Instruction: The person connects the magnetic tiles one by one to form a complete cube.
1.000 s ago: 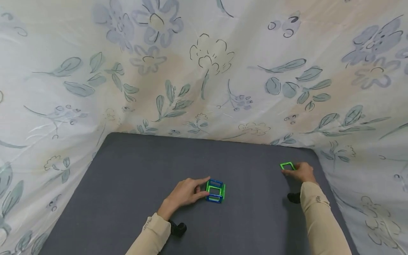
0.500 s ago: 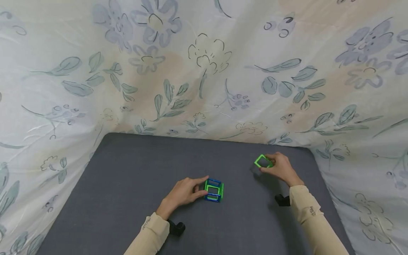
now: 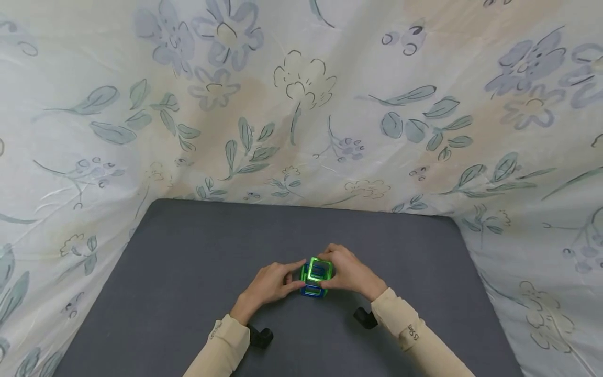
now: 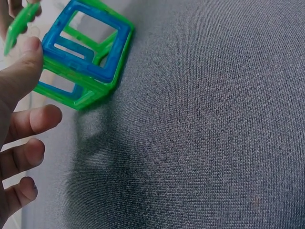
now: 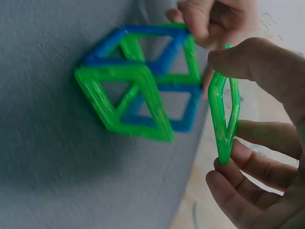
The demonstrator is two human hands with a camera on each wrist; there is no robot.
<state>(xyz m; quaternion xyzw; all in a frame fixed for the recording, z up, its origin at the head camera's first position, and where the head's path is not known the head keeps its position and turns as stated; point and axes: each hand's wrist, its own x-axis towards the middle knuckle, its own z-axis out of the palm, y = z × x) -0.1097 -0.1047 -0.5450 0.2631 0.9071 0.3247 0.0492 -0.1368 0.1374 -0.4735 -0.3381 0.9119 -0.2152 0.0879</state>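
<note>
An open box of blue and green square magnetic tiles stands on the dark table. My left hand holds its left side between thumb and index finger; in the left wrist view the thumb lies on the edge of the blue tile, with the other fingers off it. Just above the box, my right hand pinches a loose green square tile by its edges. In the right wrist view this green tile is seen nearly edge-on, apart from the box's green side.
The dark grey tabletop spreads around the hands. A flower-printed cloth hangs behind it and at both sides. A black wrist mount sits under the left wrist and another black mount under the right.
My right hand has carried the green tile leftward from the table's right side to over the box. The left hand has stayed at the box's left side.
</note>
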